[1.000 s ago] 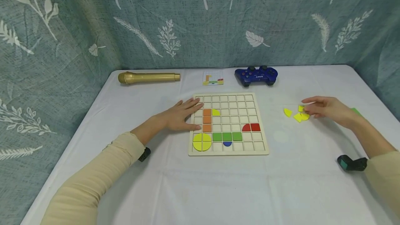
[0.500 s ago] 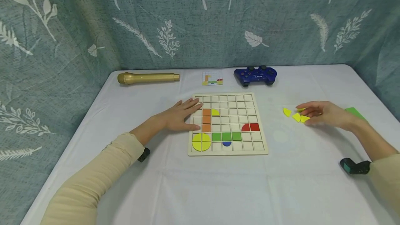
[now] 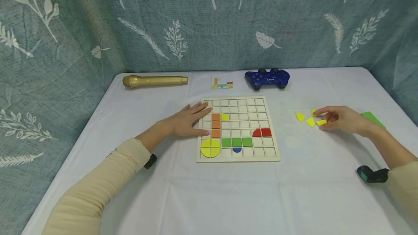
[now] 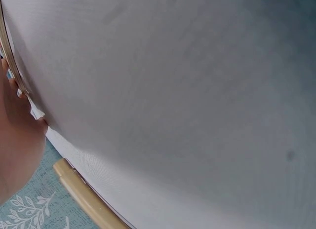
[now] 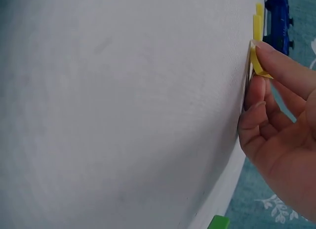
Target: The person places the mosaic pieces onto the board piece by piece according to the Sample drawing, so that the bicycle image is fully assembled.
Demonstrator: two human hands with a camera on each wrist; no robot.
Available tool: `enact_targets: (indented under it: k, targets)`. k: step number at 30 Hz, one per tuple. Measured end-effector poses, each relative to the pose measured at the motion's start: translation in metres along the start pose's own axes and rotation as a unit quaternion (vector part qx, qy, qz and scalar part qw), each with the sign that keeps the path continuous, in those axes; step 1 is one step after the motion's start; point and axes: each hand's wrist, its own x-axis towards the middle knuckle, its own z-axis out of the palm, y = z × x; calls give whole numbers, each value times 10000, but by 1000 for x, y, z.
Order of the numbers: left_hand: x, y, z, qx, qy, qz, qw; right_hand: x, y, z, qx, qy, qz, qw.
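My left hand [image 3: 189, 120] lies with spread fingers on the left edge of a wooden grid board [image 3: 251, 109]. Set on the board are orange squares [image 3: 216, 123], green squares [image 3: 237, 142], a yellow circle of quarter pieces [image 3: 210, 148], a single yellow quarter [image 3: 225, 117], a small blue piece [image 3: 237, 149] and red pieces [image 3: 266, 132]. Right of the board, my right hand [image 3: 343, 119] pinches a yellow quarter-circle tile [image 3: 321, 122], tilted at the thumb in the right wrist view. Loose yellow tiles [image 3: 300, 117] lie beside it on the white cloth.
A gold microphone [image 3: 155, 81], a small pattern card [image 3: 222, 81] and a blue game controller [image 3: 267, 79] line the back of the table. Green pieces [image 3: 373, 119] lie behind my right wrist. A leaf-patterned curtain [image 3: 228, 24] hangs behind.
My right hand has shifted slightly toward me, and the yellow tile at its fingertips now stands apart from its neighbour. More of the green pieces shows. The left hand stays put.
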Motion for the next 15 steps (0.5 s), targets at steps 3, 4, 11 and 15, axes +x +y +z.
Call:
enact_targets:
  k: [3, 4, 11, 15]
  targets:
    - [0, 0, 0, 20, 19, 6, 10000, -1, 0, -1, 3, 60, 99, 9999]
    - [0, 0, 0, 26, 25, 6, 10000, -1, 0, -2, 46, 78, 134, 9999]
    - [0, 0, 0, 27, 46, 32, 10000, 0, -4, -4, 711, 99, 589, 9957]
    - [0, 0, 0, 21, 34, 31, 10000, 2, -10, -3, 952, -15, 808, 9922]
